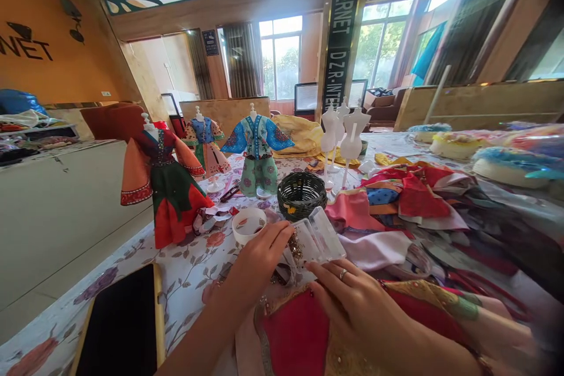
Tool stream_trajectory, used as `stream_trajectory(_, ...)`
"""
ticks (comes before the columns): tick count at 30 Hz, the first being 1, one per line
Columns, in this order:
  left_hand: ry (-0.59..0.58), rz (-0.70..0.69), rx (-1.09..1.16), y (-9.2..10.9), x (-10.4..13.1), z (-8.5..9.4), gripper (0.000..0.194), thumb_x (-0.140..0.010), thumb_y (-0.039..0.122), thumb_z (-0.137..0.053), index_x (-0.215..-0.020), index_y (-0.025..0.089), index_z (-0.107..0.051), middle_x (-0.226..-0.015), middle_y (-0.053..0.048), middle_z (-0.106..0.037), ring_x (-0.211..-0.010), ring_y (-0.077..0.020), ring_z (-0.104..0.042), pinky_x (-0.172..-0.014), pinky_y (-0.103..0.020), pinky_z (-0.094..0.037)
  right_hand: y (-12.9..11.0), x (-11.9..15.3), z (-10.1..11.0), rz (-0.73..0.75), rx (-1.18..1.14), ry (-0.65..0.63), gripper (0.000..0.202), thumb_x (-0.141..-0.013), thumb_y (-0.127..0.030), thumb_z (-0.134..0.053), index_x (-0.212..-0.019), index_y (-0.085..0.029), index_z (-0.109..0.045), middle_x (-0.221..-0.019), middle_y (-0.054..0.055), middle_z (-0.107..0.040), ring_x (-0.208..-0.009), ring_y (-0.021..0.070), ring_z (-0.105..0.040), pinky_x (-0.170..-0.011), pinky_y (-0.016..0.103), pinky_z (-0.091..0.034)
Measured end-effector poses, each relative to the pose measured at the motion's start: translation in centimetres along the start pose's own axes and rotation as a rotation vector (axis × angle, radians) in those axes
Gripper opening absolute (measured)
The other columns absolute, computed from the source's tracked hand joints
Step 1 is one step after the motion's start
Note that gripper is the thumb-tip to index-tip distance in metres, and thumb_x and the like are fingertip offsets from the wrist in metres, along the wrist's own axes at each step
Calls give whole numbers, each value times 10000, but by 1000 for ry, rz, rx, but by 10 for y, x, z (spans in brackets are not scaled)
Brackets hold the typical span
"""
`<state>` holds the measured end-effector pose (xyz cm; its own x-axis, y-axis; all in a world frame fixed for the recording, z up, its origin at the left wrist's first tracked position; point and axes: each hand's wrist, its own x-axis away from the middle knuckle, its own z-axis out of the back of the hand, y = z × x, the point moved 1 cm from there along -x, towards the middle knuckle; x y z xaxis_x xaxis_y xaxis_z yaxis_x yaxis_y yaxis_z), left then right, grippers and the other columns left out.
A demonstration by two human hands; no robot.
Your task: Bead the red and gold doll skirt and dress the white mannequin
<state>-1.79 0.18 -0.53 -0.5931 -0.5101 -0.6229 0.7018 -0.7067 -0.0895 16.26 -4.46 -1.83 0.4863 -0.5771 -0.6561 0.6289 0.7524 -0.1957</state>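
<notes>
A small clear plastic box point(328, 241) with its lid up lies in front of me, with gold-coloured beads point(296, 248) on its left side. My left hand point(264, 249) curls its fingers over the box's left edge by the beads; its thumb is hidden. Beside the box's near edge, my right hand point(355, 296) lies with fingers stretched out, a ring on one, and its thumb over a red doll garment point(296, 329) with gold trim. A white roll of tape point(249, 225) is just beyond my left hand.
A dark woven basket point(302, 197) stands behind the box. Dressed doll forms point(255, 147) are at the back left, bare white mannequins point(351, 141) behind the basket. Fabric pieces point(414, 194) pile up on the right. A phone point(121, 320) lies at the near left on the flowered tablecloth point(189, 282).
</notes>
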Motion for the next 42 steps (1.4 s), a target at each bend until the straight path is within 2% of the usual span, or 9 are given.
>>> stream_trajectory(10,11,-15,73,2,-1,6,261,-924,99,-331,-1121,118,-501,-1171,-135,-584,-1088,-204,-566,-919,-369,-504,-15,9,-2,-44,99,-124,414,-857,-186,-440,-1200,12,-563,-1082,201,-679,-962,304,-653,-774,428,-584)
stream_trajectory(15,16,-53,62,4,-3,9,277,-933,110,-299,-1126,125,-497,-1168,-137,-582,-1089,-208,-562,-915,-371,-503,-21,7,1,-2,155,-134,418,-820,-181,-472,-1142,54,-596,-1027,220,-697,-906,308,-681,-737,395,-596)
stream_trajectory(19,24,-37,70,4,0,3,266,-937,120,-292,-1077,136,-518,-1168,-128,-575,-1088,-213,-558,-906,-372,-506,-23,6,2,17,193,-105,419,-800,-179,-489,-1113,71,-612,-1015,232,-697,-899,317,-685,-709,379,-602)
stream_trajectory(24,37,1,104,1,4,-5,295,-948,146,-270,-1101,162,-521,-1200,-107,-557,-1107,-209,-540,-914,-378,-503,-21,9,-1,27,238,-121,433,-806,-203,-499,-1141,51,-605,-1045,226,-688,-912,307,-684,-741,359,-590)
stream_trajectory(28,41,20,141,2,2,-2,294,-944,135,-296,-1130,163,-523,-1195,-100,-568,-1110,-196,-543,-941,-377,-492,-19,10,-5,55,262,-138,448,-819,-202,-474,-1150,77,-587,-1033,250,-684,-908,310,-686,-763,369,-578)
stream_trajectory(34,118,36,227,6,-2,3,310,-920,64,-350,-1158,181,-512,-1217,-75,-569,-1146,-155,-520,-1019,-353,-428,-24,10,-5,9,144,-163,510,-784,-177,-479,-1218,87,-525,-1101,281,-645,-1009,349,-639,-769,415,-570)
stream_trajectory(39,115,18,286,7,-5,3,271,-917,76,-371,-1105,178,-537,-1209,-73,-581,-1111,-154,-539,-979,-342,-460,-26,15,-5,-104,-47,-214,551,-794,-208,-484,-1302,7,-469,-906,194,-728,-906,312,-681,-703,413,-588)
stream_trajectory(42,116,15,299,8,-6,3,265,-909,70,-375,-1075,185,-547,-1199,-68,-590,-1090,-158,-551,-961,-344,-470,-24,16,-7,-139,-145,-212,545,-808,-206,-471,-1320,-19,-451,-916,182,-729,-894,289,-685,-697,390,-590)
